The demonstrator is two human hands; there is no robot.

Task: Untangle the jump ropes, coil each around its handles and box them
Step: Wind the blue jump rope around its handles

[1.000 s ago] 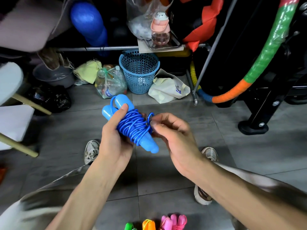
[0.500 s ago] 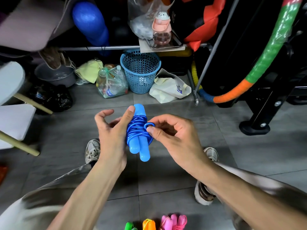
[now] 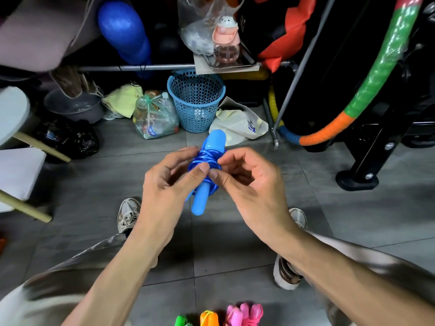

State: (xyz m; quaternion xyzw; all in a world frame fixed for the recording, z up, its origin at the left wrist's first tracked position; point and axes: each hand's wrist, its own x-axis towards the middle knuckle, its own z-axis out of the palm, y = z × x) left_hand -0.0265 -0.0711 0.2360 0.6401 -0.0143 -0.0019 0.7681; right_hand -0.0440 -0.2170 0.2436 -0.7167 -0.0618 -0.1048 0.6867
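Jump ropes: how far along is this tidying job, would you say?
The green rope, orange rope and pink rope at the bottom edge look bundled already. In hand is the blue rope, its cord wound round both handles; the left hand and right hand pinch the coil, apparently securing the end. Boxing remains: no box is in view.

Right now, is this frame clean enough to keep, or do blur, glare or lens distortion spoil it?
Head view: both hands, left hand and right hand, and the blue jump rope are sharp. Wide-angle bending curves the metal rail and hoop. Glare streaks the hoop's green wrap; the top left corner is smeared. A soft shadow darkens the floor under the hands.
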